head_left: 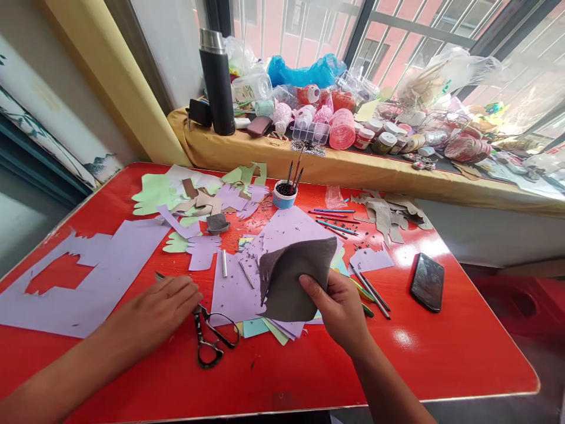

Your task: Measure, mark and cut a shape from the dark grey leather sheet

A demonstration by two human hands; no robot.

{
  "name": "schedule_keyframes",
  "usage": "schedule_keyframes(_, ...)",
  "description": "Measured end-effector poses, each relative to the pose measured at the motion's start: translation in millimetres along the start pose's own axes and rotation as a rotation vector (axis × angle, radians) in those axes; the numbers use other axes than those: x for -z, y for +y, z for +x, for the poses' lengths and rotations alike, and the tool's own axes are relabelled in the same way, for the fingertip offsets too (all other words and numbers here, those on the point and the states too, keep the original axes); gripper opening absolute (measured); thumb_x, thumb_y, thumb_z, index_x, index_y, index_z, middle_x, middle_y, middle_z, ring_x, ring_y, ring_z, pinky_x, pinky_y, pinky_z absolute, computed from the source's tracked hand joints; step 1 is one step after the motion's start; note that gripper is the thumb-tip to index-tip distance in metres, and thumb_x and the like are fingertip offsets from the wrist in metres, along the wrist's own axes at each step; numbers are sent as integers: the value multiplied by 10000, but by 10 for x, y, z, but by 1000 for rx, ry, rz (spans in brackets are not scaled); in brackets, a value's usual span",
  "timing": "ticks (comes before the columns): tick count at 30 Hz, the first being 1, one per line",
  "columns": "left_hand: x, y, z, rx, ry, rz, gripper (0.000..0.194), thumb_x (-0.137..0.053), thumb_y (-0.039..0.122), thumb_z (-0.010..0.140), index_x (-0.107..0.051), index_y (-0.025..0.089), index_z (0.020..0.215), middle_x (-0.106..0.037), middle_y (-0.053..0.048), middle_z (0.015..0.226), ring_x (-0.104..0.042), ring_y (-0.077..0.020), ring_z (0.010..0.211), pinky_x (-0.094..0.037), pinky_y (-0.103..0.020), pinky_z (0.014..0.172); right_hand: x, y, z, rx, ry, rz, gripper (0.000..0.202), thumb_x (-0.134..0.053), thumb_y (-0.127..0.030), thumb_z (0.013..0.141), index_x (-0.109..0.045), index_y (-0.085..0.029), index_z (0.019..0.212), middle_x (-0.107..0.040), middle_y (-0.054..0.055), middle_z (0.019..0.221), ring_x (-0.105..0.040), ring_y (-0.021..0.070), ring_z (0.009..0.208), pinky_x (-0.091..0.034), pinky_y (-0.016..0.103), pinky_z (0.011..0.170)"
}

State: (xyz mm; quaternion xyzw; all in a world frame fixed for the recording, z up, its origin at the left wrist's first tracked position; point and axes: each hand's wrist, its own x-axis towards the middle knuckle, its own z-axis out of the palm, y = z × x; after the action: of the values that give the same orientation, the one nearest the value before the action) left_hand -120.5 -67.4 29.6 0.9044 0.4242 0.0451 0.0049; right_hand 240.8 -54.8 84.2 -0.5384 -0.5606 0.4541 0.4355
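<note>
My right hand (343, 309) pinches a dark grey sheet (289, 294), thumb on top; its upper part curls over and its lower edge hangs above purple paper. To the left, my left hand (165, 306) is closed over the blades of a pair of scissors (212, 338). The black handles point toward me, and a bit of blade tip shows beyond the fingers. Beneath the grey sheet lies a stack of purple sheets (236, 294) scattered with dark bits, with green and blue paper edges underneath. A silver tube (224, 263) rests on the stack.
On the red table (282, 377) lie a cut purple sheet (119, 277), green hand-shaped cutouts (152, 191), grey scraps (384, 212), several pencils (335, 221) and a phone (427, 282). A small tub (285, 197) holds brushes. Behind, a cluttered sill carries a black flask (217, 88).
</note>
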Motion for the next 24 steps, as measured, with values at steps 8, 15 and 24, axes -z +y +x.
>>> schedule_keyframes(8, 82, -423, -57, 17, -124, -46, 480, -394, 26, 955, -761, 265, 1152, -794, -48, 1180, -699, -292, 1170, -528, -407, 986, 56, 270, -233, -324, -129, 196, 510, -741, -685, 874, -693, -178, 846, -659, 38, 761, -577, 187, 677, -465, 269, 580)
schedule_keyframes(15, 23, 386, 319, 113, -10, -388, 423, -606, 484, 1032, -616, 318, 1422, -725, -44, 1362, -670, -285, 1255, -576, -348, 958, 164, 547, -431, -391, -153, 88, 540, -689, -700, 905, -718, -173, 1017, -762, 105, 991, -691, 293, 912, -573, 358, 755)
schedule_keyframes(24, -212, 1020, 1163, -10, -14, -246, 486, -691, 229, 954, -592, 133, 1420, -703, -161, 1297, -637, -351, 1199, -525, -507, 1035, 226, 575, -555, -362, -134, 41, 495, -653, -673, 946, -703, -187, 1027, -707, 61, 866, -641, 235, 748, -545, 305, 606)
